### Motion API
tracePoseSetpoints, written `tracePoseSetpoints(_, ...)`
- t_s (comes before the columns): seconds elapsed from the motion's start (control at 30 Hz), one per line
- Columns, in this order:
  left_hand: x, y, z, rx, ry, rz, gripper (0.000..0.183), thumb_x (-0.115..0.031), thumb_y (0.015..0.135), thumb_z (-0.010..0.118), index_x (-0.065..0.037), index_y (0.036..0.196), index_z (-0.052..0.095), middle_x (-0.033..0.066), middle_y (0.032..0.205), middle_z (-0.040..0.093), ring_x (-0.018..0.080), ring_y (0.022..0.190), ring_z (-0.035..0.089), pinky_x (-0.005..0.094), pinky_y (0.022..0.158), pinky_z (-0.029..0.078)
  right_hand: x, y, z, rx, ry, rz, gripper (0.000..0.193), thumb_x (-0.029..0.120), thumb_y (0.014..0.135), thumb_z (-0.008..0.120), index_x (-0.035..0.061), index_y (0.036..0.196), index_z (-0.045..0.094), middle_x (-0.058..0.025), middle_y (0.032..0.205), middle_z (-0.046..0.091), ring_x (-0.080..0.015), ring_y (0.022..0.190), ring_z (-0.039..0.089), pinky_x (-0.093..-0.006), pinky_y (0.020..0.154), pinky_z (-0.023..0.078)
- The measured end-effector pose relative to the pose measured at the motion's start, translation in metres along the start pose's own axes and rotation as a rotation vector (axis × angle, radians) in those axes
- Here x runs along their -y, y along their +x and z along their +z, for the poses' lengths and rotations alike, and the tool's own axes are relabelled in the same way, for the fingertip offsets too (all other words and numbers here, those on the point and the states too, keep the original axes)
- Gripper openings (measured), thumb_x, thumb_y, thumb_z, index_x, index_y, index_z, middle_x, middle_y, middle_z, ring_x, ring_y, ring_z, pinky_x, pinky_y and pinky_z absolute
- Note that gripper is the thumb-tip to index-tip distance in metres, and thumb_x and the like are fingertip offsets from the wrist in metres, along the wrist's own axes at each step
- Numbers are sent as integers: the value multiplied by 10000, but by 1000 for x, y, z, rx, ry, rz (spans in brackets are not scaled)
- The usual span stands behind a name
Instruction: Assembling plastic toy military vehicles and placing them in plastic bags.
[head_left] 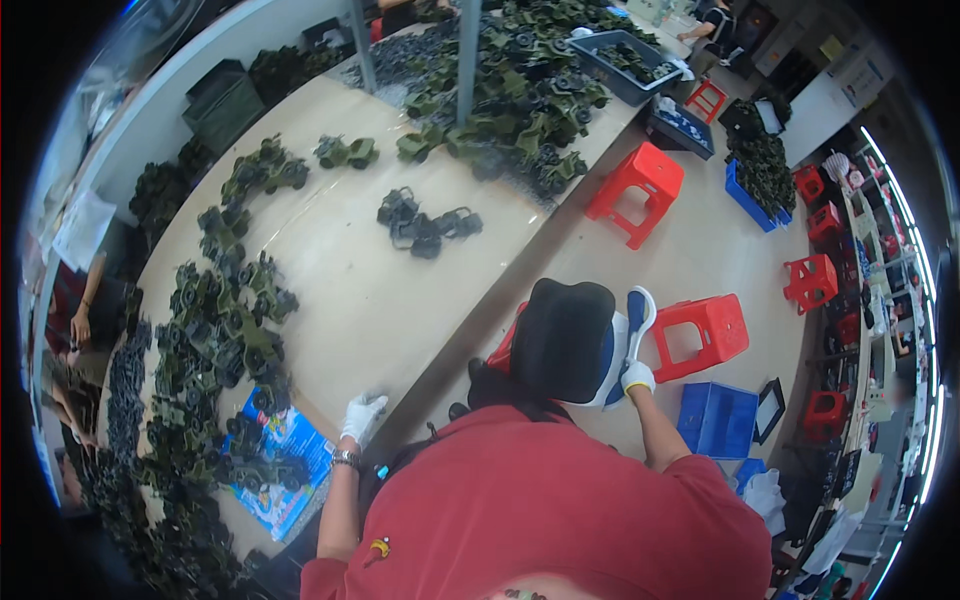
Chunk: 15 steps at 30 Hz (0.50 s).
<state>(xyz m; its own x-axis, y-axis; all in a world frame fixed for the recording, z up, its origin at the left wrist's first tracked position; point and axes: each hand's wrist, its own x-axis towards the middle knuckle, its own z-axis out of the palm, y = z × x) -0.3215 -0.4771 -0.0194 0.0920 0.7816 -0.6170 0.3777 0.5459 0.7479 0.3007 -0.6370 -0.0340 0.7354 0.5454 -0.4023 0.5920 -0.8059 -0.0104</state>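
- Left hand (362,416), white-gloved: rests on the table (380,290) edge, fingers loosely curled, holding nothing, beside green toy cars (225,340).
- Right hand (637,377), gloved: closed around the white-and-blue stool (628,335) rim, near a red stool (703,333).

Single head view, steeply down over table (380,300) edge and floor.

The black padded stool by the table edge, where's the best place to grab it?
Probably the white-and-blue rim on its right side, coming from the right: it juts clear of the black padded seat, and the right hand already grips it there.
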Motion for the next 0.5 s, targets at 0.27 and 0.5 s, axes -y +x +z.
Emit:
tracePoseSetpoints(0.27, 26, -16, -31, -11, -70, -29, 398, -218, 900, 720, 24, 1208, 647, 95, 1028, 723, 136, 815, 667, 269, 696, 517, -25, 34, -14, 199, -257, 240, 430, 286, 953, 486, 61, 1291, 625, -174, 1335, 611, -334, 1231, 598, -451, 970, 516)
tracePoseSetpoints(0.5, 7, -28, -45, -120, -115, -55, 363, -254, 924, 697, -48, 1219, 649, 31, 939, 697, 113, 778, 649, 261, 671, 503, 91, 84, -96, -73, -44, -322, 634, 500, 892, 600, 35, 1323, 582, -218, 1339, 580, -377, 1250, 544, -430, 1067, 430)
